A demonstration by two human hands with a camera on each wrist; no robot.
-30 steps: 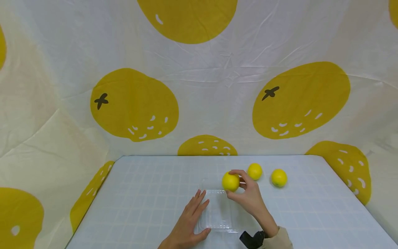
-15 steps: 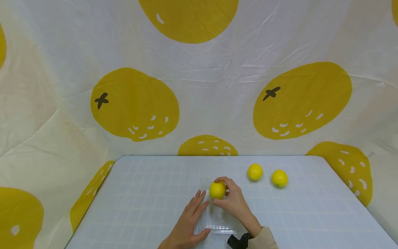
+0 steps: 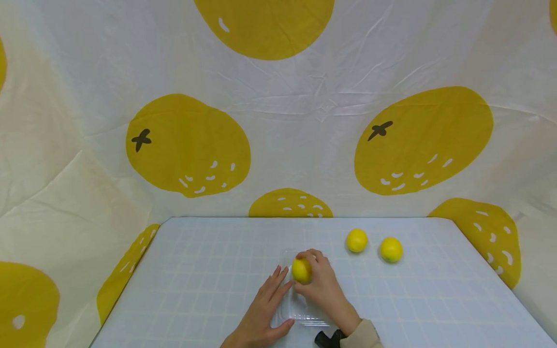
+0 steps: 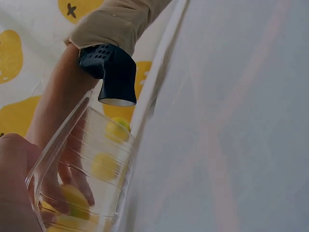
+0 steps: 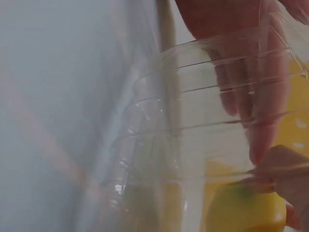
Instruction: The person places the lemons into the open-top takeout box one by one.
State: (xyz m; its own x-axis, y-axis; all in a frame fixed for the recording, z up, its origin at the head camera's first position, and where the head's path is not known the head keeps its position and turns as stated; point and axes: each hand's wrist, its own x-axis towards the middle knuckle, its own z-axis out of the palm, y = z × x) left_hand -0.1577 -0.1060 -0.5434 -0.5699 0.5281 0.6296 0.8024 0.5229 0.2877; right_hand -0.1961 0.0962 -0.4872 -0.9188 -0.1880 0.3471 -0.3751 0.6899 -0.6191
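In the head view my right hand holds a yellow lemon between thumb and fingers, at the far left part of a clear plastic container. The right wrist view shows the lemon with a greenish patch, low down beside the container's ribbed see-through wall. My left hand lies along the container's left side, fingers stretched forward, thumb at the near left corner. Seen from the left wrist, the right hand's fingers reach down behind the clear wall to the lemon.
Two more lemons, one farther back and one to its right, sit on the pale checked tablecloth. A white curtain with large yellow fruit prints hangs behind. A black wrist camera is on my right wrist.
My right hand has carried the lemon left and nearer, from over the container's far right edge to its far left part. The left hand has stayed in place.
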